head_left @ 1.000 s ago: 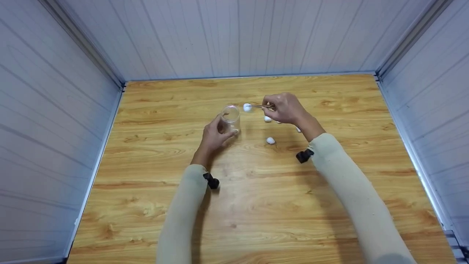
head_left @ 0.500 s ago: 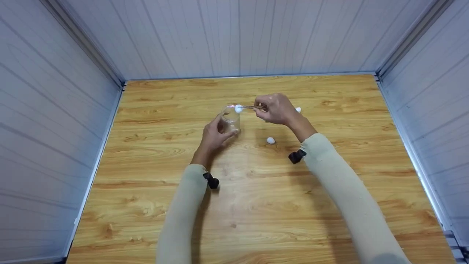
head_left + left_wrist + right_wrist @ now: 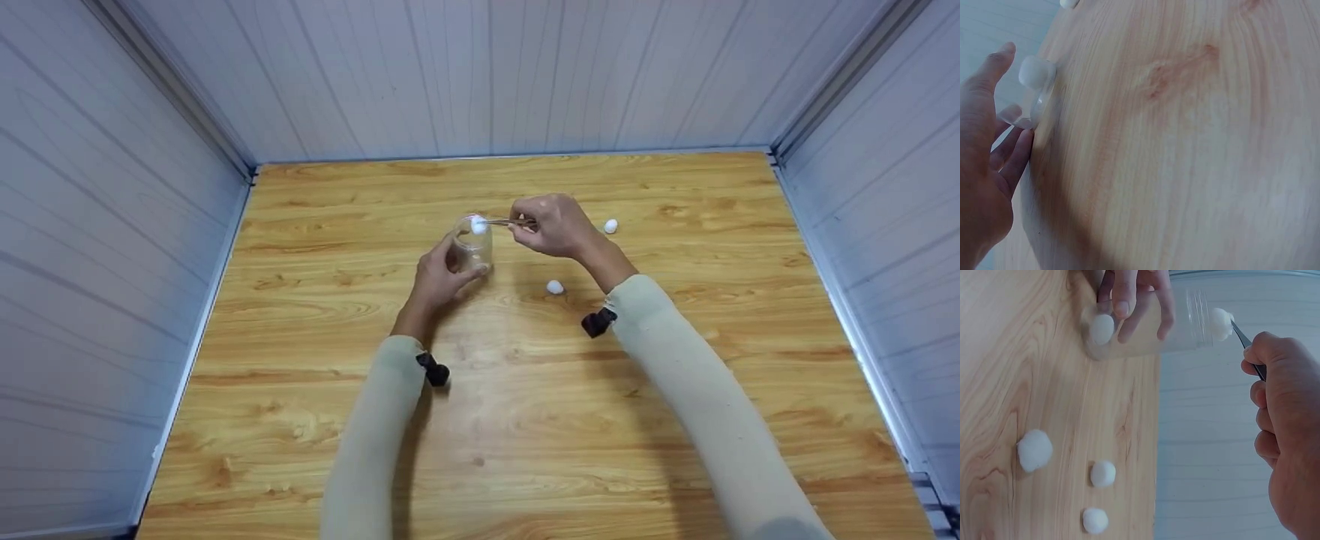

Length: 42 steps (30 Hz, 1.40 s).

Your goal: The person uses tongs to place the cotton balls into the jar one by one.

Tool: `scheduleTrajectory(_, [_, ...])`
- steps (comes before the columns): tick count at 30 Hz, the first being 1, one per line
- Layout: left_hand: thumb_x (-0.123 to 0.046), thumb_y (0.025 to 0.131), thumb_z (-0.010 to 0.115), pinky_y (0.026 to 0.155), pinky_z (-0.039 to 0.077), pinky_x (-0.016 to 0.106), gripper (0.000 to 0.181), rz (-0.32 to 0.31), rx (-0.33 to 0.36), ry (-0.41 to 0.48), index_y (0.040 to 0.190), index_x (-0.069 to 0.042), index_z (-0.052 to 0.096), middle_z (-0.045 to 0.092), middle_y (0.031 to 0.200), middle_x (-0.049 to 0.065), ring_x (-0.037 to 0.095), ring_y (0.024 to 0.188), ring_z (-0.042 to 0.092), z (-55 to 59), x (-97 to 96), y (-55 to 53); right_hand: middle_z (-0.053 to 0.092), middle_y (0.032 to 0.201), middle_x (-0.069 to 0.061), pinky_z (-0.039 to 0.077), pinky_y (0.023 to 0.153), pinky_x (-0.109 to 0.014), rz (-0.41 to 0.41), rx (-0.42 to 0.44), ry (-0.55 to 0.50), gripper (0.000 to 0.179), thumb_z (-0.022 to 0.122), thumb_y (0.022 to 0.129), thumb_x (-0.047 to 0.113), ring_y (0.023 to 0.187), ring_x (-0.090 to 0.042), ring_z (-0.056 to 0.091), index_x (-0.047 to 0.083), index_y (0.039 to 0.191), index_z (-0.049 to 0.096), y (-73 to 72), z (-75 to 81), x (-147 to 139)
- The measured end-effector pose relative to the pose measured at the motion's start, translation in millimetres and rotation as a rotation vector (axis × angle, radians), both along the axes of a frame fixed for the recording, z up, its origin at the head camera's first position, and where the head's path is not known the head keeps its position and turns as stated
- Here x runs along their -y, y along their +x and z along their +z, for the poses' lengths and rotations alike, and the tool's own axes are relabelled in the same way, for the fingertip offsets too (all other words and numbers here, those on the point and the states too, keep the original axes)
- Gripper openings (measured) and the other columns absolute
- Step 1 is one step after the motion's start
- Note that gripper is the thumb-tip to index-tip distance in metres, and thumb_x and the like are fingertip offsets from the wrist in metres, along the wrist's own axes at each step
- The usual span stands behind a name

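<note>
My left hand (image 3: pixel 437 279) grips a clear jar (image 3: pixel 1185 332) by its side, thumb and fingers around it, as it stands upright on the table. Inside, at the bottom of the jar, lies a white cotton ball (image 3: pixel 1102 329). My right hand (image 3: pixel 556 225) pinches metal tweezers (image 3: pixel 1243 338). Their tips hold another cotton ball (image 3: pixel 1220 324) right at the jar's mouth. The left wrist view shows the left fingers (image 3: pixel 1014 157) by the jar, only part of which is visible there.
On the wooden table (image 3: pixel 480 420), loose cotton balls lie to the right of the jar: a near one (image 3: pixel 555 287) and a far one (image 3: pixel 611 226). One more cotton ball (image 3: pixel 1103 473) shows in the right wrist view. Pale panel walls (image 3: pixel 450 82) enclose the table.
My right hand has moved left with the tweezers, bringing the cotton ball from beside the jar to its mouth. The left hand and the jar have stayed put.
</note>
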<state>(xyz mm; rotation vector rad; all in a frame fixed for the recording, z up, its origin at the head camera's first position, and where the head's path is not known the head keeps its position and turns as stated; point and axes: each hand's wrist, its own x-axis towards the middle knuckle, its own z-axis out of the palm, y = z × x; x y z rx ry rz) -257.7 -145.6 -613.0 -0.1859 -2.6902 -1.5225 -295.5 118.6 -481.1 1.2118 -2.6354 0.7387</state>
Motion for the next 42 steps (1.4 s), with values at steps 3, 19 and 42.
scheduleTrajectory(3, [-0.036, 0.094, 0.094, 0.101, 0.059, 0.044, 0.077, -0.002, 0.005, 0.003, 0.160, -0.016, 0.059, 0.074, 0.126, 0.017, 0.027, 0.112, 0.069, 2.3, -0.8, 1.1, 0.083, 0.091, -0.019, 0.063, 0.075, -0.056, -0.001, 0.006, 0.005, 0.017, 0.069, 0.107, 0.018, 0.079, -0.038, 0.079, 0.003, 0.102, 0.076, 0.4, -0.7, 1])
scheduleTrajectory(19, [-0.038, 0.095, 0.094, 0.108, 0.060, 0.046, 0.073, -0.008, 0.019, 0.015, 0.154, -0.012, 0.061, 0.075, 0.132, 0.016, 0.030, 0.123, 0.073, -0.1, -0.5, 0.3, 0.082, 0.084, -0.018, 0.062, 0.072, -0.055, 0.014, -0.010, -0.005, 0.017, 0.070, 0.105, 0.019, 0.073, -0.037, 0.077, 0.004, 0.102, 0.075, -0.9, -6.3, 2])
scheduleTrajectory(42, [-0.039, 0.094, 0.094, 0.113, 0.060, 0.043, 0.077, -0.026, 0.037, 0.022, 0.158, -0.016, 0.058, 0.076, 0.139, 0.015, 0.026, 0.129, 0.073, -12.5, 3.3, -8.5, 0.082, 0.087, -0.019, 0.059, 0.069, -0.054, -0.014, 0.023, -0.009, 0.017, 0.070, 0.105, 0.019, 0.070, -0.038, 0.073, 0.003, 0.105, 0.075, -1.4, -9.0, -2])
